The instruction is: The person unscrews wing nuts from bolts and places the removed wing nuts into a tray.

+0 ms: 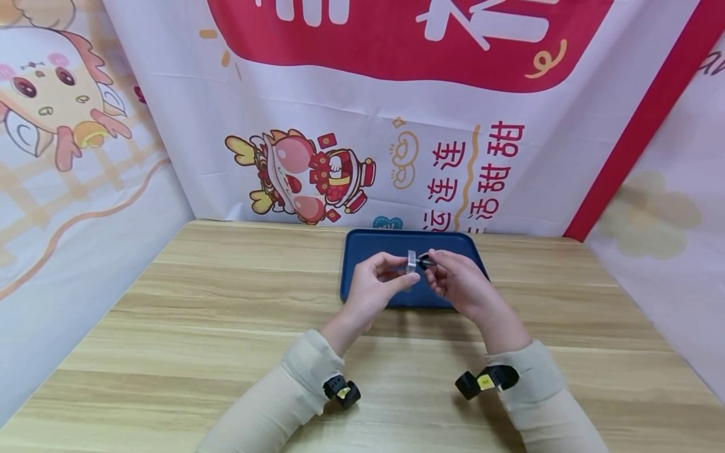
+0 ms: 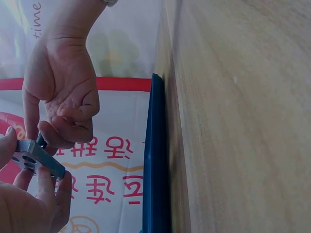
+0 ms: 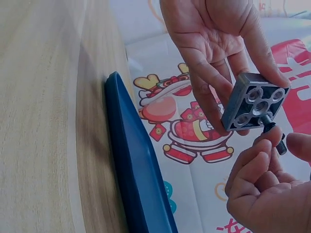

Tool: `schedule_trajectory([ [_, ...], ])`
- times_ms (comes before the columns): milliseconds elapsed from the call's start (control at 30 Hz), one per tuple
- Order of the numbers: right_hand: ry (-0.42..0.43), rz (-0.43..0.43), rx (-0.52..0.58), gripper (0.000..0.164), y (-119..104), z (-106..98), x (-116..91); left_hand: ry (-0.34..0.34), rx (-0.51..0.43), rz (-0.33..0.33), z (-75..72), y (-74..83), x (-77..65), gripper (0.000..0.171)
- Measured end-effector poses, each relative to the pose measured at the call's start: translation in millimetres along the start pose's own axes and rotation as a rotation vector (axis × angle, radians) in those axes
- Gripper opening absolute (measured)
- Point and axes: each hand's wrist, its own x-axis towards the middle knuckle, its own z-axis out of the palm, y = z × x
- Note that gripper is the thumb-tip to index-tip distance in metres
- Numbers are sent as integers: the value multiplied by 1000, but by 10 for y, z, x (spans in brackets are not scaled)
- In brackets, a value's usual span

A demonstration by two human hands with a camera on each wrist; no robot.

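Note:
A small square metal plate (image 3: 257, 104), with several round holes and a raised cross-shaped ribbing on its face, is held by its edges in my left hand (image 1: 370, 286). The thumb lies along one edge and the fingers along the opposite one. My right hand (image 1: 461, 283) pinches a short dark threaded bolt (image 3: 275, 135) with its fingertips. The bolt's tip overlaps a lower corner hole of the plate in the right wrist view. Both hands are raised over a blue tray (image 1: 391, 242).
The tray lies near the back of a wood-grain table (image 1: 226, 302). Behind it hangs a printed white and red cloth (image 1: 340, 100), with more printed cloth at both sides. A strapped wrist camera (image 1: 342, 391) sits on each sleeve cuff.

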Motion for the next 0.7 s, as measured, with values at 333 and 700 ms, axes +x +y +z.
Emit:
schedule_trajectory([
  [333, 26, 0, 2, 24, 1, 23, -5, 2, 5, 13, 1, -23, 5, 30],
  [700, 26, -33, 29, 18, 3, 12, -15, 3, -7, 10, -7, -28, 9, 30],
])
